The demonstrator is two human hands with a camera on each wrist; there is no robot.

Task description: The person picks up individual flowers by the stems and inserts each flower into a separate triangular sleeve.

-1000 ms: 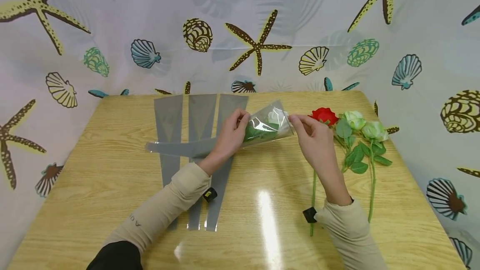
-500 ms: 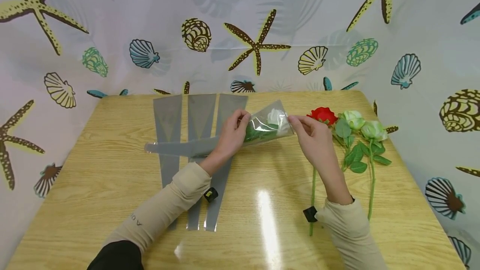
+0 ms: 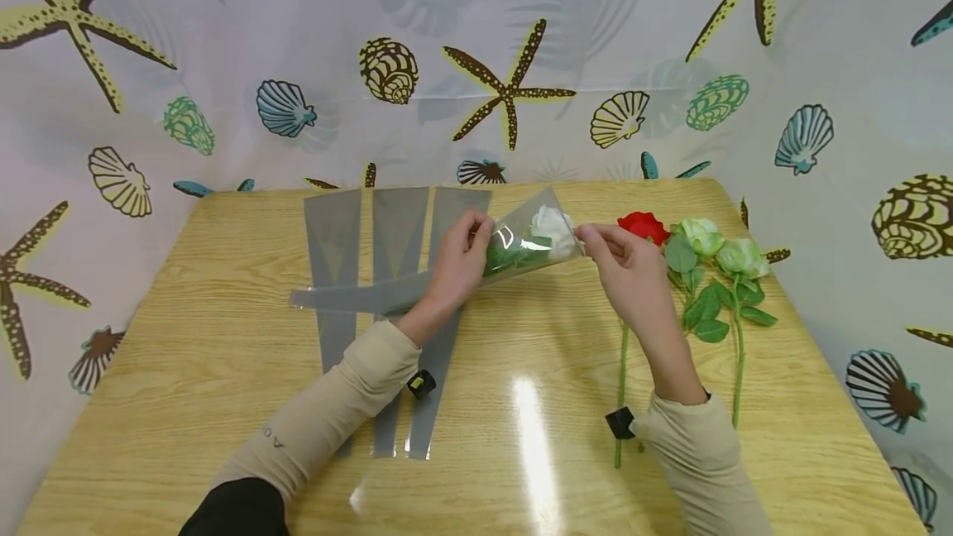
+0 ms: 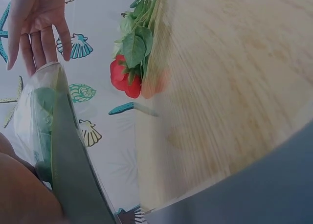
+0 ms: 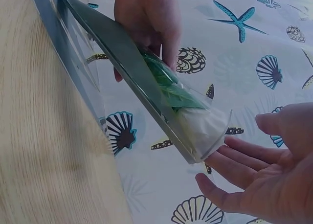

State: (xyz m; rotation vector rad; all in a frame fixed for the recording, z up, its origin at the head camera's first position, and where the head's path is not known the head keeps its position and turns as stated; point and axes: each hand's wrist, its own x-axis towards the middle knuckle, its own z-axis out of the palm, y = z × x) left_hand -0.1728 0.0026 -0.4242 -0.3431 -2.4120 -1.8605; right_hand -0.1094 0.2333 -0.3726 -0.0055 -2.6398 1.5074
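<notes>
My left hand grips a tapered flower sleeve, clear on one face and grey on the other. Inside lies a white artificial rose with green leaves, its bloom near the wide mouth; the stem is hidden by the grey film. The sleeve is held above the table, narrow end to the left. At the mouth, my right hand touches the rim with extended fingertips, and its thumb stands apart in the right wrist view. The bloom shows through the film there.
Several more grey sleeves lie side by side on the wooden table, under the left forearm. Right of the right hand lie a red rose and pale green-white roses with long stems. A shell-print cloth hangs behind.
The sleeve's wide end has lifted slightly, and the white bloom shows more plainly near its mouth. My right hand has shifted a little to the right; the left keeps its grip.
</notes>
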